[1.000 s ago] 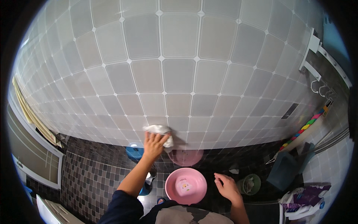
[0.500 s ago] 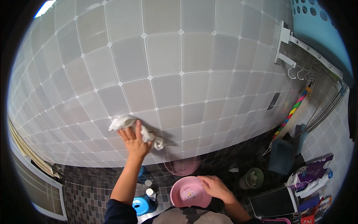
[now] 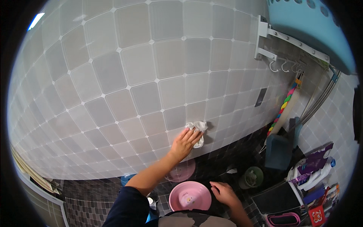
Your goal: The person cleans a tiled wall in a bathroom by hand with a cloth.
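Note:
My left hand (image 3: 183,143) presses a crumpled white cloth (image 3: 200,128) against the lower part of the tiled wall (image 3: 145,96), its fingers spread over the near side of the cloth. To the right of the pink basin (image 3: 173,196) hangs my right hand (image 3: 226,193), holding nothing, with thumb and fingers slightly apart and loosely bent. A small gap separates it from the basin's rim. The basin sits low in front of me, with a printed pattern on its bottom.
A green bin (image 3: 251,178) stands to the right of the basin, near a grey-blue dustpan (image 3: 278,152). A white hook rack (image 3: 298,41) juts from the wall below a light-blue basket (image 3: 312,28). Bottles and packages crowd a shelf at lower right. Dark tiles reflect the basin.
My left hand and the cloth have swept rightward along the wall. My right hand has come off the basin's rim. The view has shifted too.

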Demonstrator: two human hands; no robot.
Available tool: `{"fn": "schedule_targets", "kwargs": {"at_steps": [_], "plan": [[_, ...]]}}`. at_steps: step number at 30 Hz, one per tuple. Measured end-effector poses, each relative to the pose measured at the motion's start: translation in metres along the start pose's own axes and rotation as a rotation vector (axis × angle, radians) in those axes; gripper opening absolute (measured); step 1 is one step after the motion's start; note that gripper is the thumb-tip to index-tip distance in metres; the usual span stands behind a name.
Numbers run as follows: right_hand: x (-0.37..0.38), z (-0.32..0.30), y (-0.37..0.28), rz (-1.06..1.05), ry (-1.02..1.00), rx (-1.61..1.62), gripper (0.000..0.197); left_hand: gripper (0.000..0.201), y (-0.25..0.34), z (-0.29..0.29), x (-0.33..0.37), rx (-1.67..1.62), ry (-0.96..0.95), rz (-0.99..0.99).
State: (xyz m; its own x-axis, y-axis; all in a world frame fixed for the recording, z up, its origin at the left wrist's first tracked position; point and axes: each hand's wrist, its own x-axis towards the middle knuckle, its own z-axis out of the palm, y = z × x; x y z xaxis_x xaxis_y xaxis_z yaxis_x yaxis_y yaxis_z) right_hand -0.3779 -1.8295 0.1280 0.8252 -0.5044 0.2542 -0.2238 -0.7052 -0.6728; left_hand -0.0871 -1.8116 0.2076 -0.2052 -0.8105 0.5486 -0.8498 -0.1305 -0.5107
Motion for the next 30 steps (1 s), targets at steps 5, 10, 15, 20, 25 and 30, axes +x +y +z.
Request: {"fn": "schedule_targets", "kwargs": {"at_steps": [5, 10, 15, 20, 25, 30], "plan": [[-0.028, -0.004, 0.015, 0.068, -0.007, 0.008, 0.026, 0.058, 0.022, 0.028, -0.049, -0.009, -0.161, 0.071], [-0.024, -0.007, 0.012, 0.080, -0.031, 0.051, 0.027, 0.058, 0.011, 0.000, -0.063, 0.011, -0.191, -0.084], [0.010, -0.002, -0.003, -0.026, -0.126, 0.083, 0.031, 0.074, -0.043, -0.065, 0.005, 0.075, 0.064, -0.403], [0.078, -0.016, -0.052, -0.309, 0.071, 0.260, 0.034, 0.097, -0.088, -0.135, 0.084, 0.080, 0.231, -0.502], [0.167, -0.074, -0.160, -0.649, 0.447, 0.395, 0.050, 0.081, -0.096, -0.134, 0.100, 0.194, 0.325, -0.530], [0.227, -0.056, -0.177, -0.772, 0.440, 0.494, 0.054, 0.060, -0.081, -0.101, 0.084, 0.141, 0.434, -0.516]]}}
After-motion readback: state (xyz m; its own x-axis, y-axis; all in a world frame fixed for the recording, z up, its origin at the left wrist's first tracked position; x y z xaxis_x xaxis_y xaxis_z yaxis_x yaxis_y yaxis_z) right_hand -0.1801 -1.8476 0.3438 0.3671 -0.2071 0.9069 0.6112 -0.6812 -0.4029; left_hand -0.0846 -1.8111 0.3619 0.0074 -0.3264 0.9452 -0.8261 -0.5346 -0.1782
